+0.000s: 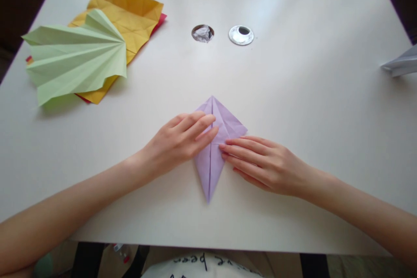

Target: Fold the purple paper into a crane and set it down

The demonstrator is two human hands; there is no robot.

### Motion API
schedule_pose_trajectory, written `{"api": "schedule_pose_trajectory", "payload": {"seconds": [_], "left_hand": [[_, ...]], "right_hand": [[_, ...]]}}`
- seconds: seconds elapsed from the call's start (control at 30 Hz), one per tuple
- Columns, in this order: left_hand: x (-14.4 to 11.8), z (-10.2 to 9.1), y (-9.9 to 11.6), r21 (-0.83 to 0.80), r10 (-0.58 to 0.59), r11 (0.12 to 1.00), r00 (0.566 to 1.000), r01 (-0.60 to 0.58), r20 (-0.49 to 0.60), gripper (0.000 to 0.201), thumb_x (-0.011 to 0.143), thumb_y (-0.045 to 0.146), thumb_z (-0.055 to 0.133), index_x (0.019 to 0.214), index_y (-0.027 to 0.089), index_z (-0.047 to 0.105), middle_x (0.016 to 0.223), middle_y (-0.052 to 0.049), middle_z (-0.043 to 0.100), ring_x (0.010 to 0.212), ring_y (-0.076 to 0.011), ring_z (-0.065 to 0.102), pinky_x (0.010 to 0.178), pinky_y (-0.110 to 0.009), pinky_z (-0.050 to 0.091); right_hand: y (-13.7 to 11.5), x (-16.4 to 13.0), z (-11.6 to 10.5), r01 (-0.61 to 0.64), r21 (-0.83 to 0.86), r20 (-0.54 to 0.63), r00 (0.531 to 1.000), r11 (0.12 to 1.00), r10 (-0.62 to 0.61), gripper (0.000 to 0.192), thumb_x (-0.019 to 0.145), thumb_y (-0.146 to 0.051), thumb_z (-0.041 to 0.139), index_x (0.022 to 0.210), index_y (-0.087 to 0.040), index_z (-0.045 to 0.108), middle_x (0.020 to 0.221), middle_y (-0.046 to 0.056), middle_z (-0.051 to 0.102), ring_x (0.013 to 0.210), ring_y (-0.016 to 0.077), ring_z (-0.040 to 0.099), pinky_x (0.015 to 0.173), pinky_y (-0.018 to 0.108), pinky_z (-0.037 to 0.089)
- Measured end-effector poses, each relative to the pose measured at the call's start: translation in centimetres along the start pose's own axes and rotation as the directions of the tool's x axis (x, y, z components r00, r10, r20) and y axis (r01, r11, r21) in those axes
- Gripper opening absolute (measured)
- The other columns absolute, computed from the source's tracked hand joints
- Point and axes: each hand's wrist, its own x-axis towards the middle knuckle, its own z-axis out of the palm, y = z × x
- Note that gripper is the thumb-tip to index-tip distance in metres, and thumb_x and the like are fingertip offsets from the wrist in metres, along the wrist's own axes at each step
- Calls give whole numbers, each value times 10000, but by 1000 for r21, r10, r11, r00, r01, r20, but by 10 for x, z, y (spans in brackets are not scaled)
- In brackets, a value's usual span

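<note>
A lilac sheet of paper [212,169], folded into a kite shape with a long point toward me, lies flat on the white table [293,95]. My left hand [180,139] rests on its left half, fingers flat and pressing toward the centre crease. My right hand [263,163] lies on the right side, fingertips pressing the right flap near the middle. Neither hand grips the paper; both press it down.
At the far left, a pleated pale green paper fan [76,56] lies on creased orange paper [130,13] with a red sheet beneath. Two round holes sit at the back centre, one stuffed with crumpled foil [202,33], one with a metal ring [241,34]. A grey folded paper [402,63] is at the right edge.
</note>
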Motion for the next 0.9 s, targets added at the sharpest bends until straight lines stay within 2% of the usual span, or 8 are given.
{"api": "schedule_pose_trajectory", "payload": {"seconds": [0.07,0.2,0.37,0.5,0.63,0.73,0.83,0.9], "left_hand": [[-3,-1,4,-148,2,989,1000,-2,2,221,863,110,498,1067,101,584,1099,-101,629,1024,-207,568,833,-307,481],[-17,-2,11,-325,38,945,986,17,164,280,902,174,455,1161,118,544,1207,-83,593,1133,-193,526,934,-328,460],[-26,1,13,-306,36,952,975,33,218,382,922,256,421,1281,129,451,1325,-79,508,1236,-199,448,1021,-367,392],[-28,3,15,-287,39,958,972,30,232,389,922,266,417,1298,167,442,1356,-76,474,1259,-204,424,1031,-377,374],[-29,3,16,-286,38,958,970,32,238,367,925,265,410,1285,217,464,1372,-59,456,1265,-202,416,1029,-381,370],[-30,3,17,-288,38,957,967,38,254,422,917,370,412,1300,196,448,1393,-79,427,1280,-224,394,1036,-397,357],[-31,3,18,-283,40,958,964,38,264,498,899,447,414,1316,175,429,1411,-97,396,1296,-244,370,1043,-412,342],[-31,3,18,-279,41,960,964,36,264,500,898,448,418,1316,174,428,1414,-94,392,1300,-241,367,1047,-411,336]], "right_hand": [[-4,-1,-1,-28,-88,-9,1000,996,28,302,820,-165,580,1112,-88,592,1171,87,630,1048,223,588,881,374,505],[-8,2,-7,-105,-88,-46,994,991,101,241,813,-190,592,1033,-99,627,1032,86,682,901,209,617,750,343,522],[2,18,-5,-286,159,-27,956,945,293,127,839,-158,534,901,-138,643,865,69,667,793,167,597,678,292,489],[17,28,0,-431,314,51,897,846,439,196,859,-195,505,1009,-147,620,860,67,611,737,142,565,639,264,457],[33,35,-5,-502,366,190,865,784,465,132,817,-233,565,916,-177,633,871,53,564,749,142,528,661,264,424],[42,42,-10,-547,371,292,836,750,465,110,793,-272,596,856,-186,628,861,44,556,764,147,517,664,262,404],[46,47,-11,-567,366,345,819,738,458,141,771,-320,621,815,-186,619,856,39,551,765,152,513,655,264,392],[48,49,-10,-545,362,344,832,756,436,151,761,-334,628,800,-189,617,868,40,552,783,161,514,671,274,388]]}}
